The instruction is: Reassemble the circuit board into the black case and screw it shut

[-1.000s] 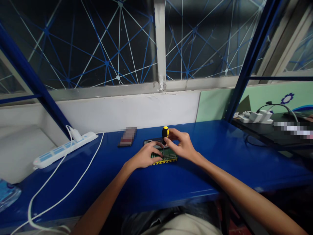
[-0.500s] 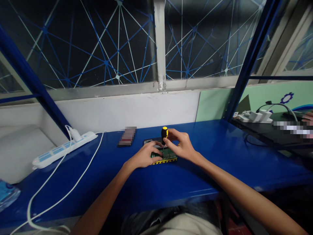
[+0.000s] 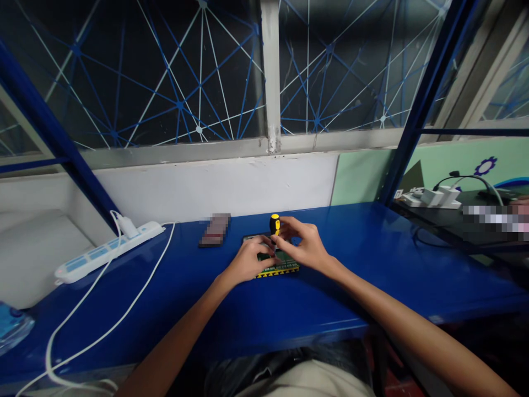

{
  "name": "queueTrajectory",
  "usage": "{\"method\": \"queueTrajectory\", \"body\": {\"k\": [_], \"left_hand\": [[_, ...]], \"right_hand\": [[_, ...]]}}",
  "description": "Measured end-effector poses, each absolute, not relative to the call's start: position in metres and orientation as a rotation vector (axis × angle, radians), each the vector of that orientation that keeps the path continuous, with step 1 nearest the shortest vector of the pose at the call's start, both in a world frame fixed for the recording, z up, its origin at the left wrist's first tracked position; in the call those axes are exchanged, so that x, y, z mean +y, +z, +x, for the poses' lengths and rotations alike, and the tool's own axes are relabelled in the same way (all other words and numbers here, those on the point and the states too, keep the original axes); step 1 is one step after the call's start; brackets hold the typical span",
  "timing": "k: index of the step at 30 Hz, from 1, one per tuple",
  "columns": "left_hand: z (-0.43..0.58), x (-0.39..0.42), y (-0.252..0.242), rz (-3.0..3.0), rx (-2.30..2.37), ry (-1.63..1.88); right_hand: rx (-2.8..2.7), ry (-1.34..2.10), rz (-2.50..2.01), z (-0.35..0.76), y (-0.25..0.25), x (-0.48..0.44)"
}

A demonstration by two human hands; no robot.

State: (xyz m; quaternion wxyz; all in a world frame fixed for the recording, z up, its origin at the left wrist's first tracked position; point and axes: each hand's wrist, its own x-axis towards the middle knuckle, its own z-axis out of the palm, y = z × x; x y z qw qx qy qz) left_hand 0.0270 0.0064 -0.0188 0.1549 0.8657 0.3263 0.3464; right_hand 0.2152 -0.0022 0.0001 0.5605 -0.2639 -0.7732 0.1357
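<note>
In the middle of the blue table (image 3: 173, 309) lies a green circuit board (image 3: 289, 259) with a yellow, notched strip (image 3: 276, 272) along its front edge. My right hand (image 3: 308, 242) is closed on the black and yellow handle of a screwdriver (image 3: 275, 223), held nearly upright over the board. Its tip is hidden among the fingers. My left hand (image 3: 247, 262) rests at the board's left side, thumb and fingers curled in around the screwdriver's lower end. Whatever they pinch is too small to make out.
A phone (image 3: 215, 230) lies behind and left of the board. At the left, a white power strip (image 3: 109, 251) trails a white cable (image 3: 136, 298) across the table. White plug adapters (image 3: 440, 196) stand on a dark surface at right, beyond a blue post (image 3: 417, 105).
The screwdriver's handle has shifted slightly left and turned, showing more yellow on its side. My left fingers have drawn a little closer to its lower end.
</note>
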Motion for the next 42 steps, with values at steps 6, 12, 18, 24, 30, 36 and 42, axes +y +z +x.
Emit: {"method": "queueTrajectory", "body": {"k": [6,12,18,24,30,36,42], "left_hand": [[0.0272,0.0081,-0.0209,2.477,0.883,0.97],[0.0276,0.0071,-0.0188,2.483,0.877,0.918],[0.0278,0.0053,-0.0169,2.492,0.871,0.885],[0.0264,0.0063,-0.0176,2.525,0.9,0.899],[0.0262,0.0062,-0.0147,2.527,0.927,0.981],[0.0266,0.0058,-0.0147,2.517,0.903,0.982],[0.0266,0.0045,-0.0134,2.518,0.89,0.938]], "right_hand": [[-1.87,0.241,-0.695,0.2162,0.0028,-0.0011],[-1.97,0.305,-0.749,0.2174,0.0061,-0.006],[-1.993,0.383,-0.662,0.2184,0.0054,-0.0077],[-1.964,0.388,-0.653,0.2177,0.0026,-0.0059],[-1.939,0.33,-0.696,0.2165,0.0008,-0.0039],[-1.933,0.3,-0.733,0.2166,0.0008,-0.0041],[-1.95,0.321,-0.72,0.2169,0.0013,-0.0056]]}}
